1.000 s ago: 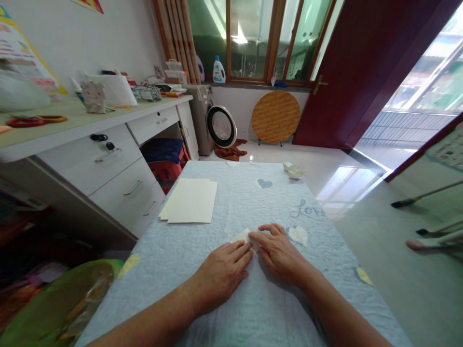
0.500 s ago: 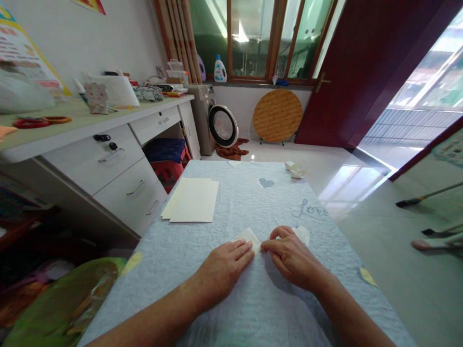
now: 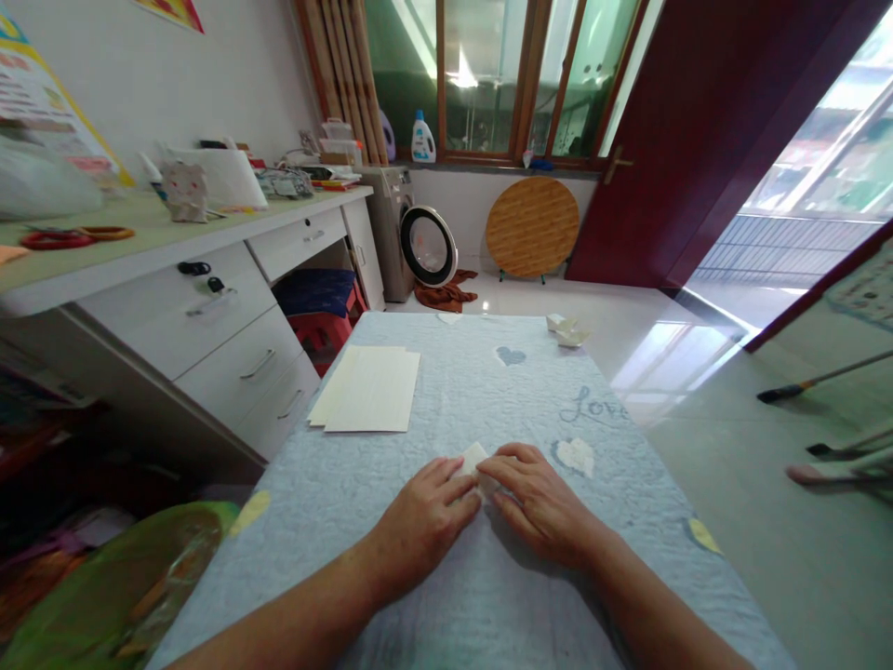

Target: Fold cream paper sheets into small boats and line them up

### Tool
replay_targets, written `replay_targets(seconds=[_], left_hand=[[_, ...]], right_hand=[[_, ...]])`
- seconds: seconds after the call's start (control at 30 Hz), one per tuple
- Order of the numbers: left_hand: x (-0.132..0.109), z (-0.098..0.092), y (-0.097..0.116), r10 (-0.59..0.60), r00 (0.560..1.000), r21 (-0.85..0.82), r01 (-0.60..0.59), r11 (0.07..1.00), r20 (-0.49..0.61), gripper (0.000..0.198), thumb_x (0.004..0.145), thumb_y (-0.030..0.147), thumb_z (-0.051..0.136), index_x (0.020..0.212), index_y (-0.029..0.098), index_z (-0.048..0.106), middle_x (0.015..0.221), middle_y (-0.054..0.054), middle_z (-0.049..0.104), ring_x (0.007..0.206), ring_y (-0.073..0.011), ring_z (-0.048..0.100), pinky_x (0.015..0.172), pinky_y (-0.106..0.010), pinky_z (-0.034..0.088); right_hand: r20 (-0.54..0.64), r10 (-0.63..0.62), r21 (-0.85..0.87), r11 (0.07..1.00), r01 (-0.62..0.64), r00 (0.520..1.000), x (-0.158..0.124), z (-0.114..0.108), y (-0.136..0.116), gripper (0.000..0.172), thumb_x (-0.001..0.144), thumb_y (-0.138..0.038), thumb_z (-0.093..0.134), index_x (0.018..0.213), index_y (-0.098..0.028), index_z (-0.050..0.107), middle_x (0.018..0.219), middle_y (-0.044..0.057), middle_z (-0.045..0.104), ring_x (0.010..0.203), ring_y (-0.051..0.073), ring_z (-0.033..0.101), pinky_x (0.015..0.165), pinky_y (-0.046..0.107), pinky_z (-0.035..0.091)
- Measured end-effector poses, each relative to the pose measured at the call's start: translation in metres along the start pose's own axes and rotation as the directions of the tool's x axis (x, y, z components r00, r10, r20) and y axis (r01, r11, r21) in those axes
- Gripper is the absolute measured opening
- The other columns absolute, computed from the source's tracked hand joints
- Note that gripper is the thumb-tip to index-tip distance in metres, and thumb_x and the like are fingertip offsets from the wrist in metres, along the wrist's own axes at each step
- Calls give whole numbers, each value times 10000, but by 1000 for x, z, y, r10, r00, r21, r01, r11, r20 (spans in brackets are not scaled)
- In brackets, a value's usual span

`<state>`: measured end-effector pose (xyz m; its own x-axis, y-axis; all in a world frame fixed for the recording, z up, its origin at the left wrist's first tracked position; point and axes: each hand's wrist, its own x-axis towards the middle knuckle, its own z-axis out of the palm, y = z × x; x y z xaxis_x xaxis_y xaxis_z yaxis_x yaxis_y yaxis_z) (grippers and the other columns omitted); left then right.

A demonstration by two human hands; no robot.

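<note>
A small folded piece of cream paper (image 3: 474, 458) lies on the quilted pale blue table cover (image 3: 446, 596), mostly hidden by my hands. My left hand (image 3: 425, 521) and my right hand (image 3: 537, 498) press in on it from both sides, their fingertips almost meeting over the paper. Farther up the cover, a stack of cream paper sheets (image 3: 369, 391) lies left of centre. Several small folded paper shapes (image 3: 568, 330) sit near the far edge.
A white drawer desk (image 3: 174, 316) with scissors (image 3: 56, 239) and clutter runs along the left. A green plastic bag (image 3: 118, 586) sits at lower left. A washing machine (image 3: 387, 233) stands beyond the table. Long handles (image 3: 823, 381) cross the floor at right.
My hands have closed in toward each other over the folded paper, and less of it shows. The right hand's fingers have flattened across it. The paper stack has not moved.
</note>
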<state>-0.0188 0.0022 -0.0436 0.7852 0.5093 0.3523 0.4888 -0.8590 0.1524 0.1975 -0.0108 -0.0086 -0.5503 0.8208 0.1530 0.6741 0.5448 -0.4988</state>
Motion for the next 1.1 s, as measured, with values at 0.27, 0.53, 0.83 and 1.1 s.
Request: replay_targets(seconds=[0.27,0.53,0.83,1.1], left_hand=[[0,-4,0,2,999,-31,-1,1000,39,358,963,208,527,1321,204,544,1351,-96,594,1262,-293,525,1019,-477,486],[-2,-6,0,-8,995,49,3,999,98,263,939,166,541,1187,196,622,1269,-95,653,1120,-304,612,891,-471,550],[3,-9,-3,-86,993,31,84,996,87,186,930,182,558,1108,189,611,1158,-78,693,1033,-273,642,845,-427,544],[4,-2,-7,-23,1000,25,24,999,-7,116,966,254,542,986,208,646,983,-47,697,921,-223,638,815,-385,528]], right_hand=[[113,46,-61,997,-39,993,9,16,-5,646,934,-446,501,1472,-124,344,1408,138,531,1410,314,299,1164,506,143],[76,160,-148,978,-147,984,9,16,4,598,956,-438,457,1469,-143,377,1364,137,575,1403,327,306,1153,533,134],[-75,131,-123,983,-140,988,-4,8,31,612,866,-275,562,1433,-109,406,1315,158,577,1328,327,368,1107,518,265],[-82,-51,-37,998,48,995,0,10,23,181,901,-116,528,831,-199,672,897,55,595,880,202,505,798,339,428]])
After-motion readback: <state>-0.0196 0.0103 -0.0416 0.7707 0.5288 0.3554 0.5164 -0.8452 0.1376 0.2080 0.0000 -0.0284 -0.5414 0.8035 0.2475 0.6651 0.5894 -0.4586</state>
